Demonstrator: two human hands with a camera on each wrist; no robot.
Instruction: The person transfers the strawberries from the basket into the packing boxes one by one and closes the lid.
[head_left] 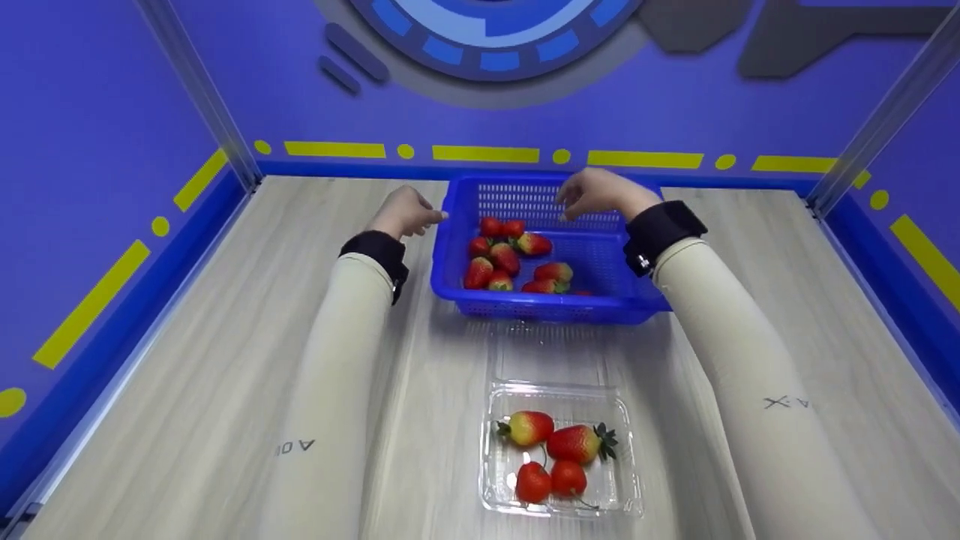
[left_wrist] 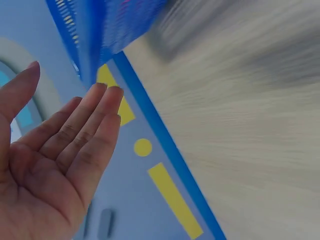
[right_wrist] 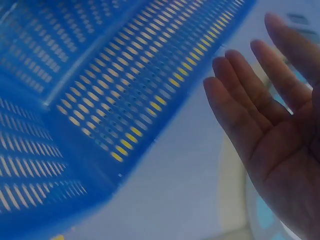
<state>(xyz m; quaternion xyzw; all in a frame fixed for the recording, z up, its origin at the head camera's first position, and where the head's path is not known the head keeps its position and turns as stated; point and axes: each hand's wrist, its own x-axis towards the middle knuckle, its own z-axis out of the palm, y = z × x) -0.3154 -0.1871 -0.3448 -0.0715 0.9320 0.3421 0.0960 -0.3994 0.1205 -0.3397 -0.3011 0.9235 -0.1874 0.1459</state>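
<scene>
Head: the left hand (head_left: pixel 405 212) is at the rim of the blue basket (head_left: pixel 555 309) holding strawberries (head_left: pixel 504 257); the right hand (head_left: pixel 600 190) hangs over it. A clear clamshell (head_left: pixel 615 480) of fruit lies nearer on the counter (head_left: pixel 187 360). Left wrist: fingers (left_wrist: pixel 85 160) extended. Right wrist: fingers loosely straight.

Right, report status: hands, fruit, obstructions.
Left hand empty, by left rim of blue basket; right hand empty, near its back rim. Strawberries in basket; four red fruits in clear container in front. Nothing seen blocking either hand.
</scene>
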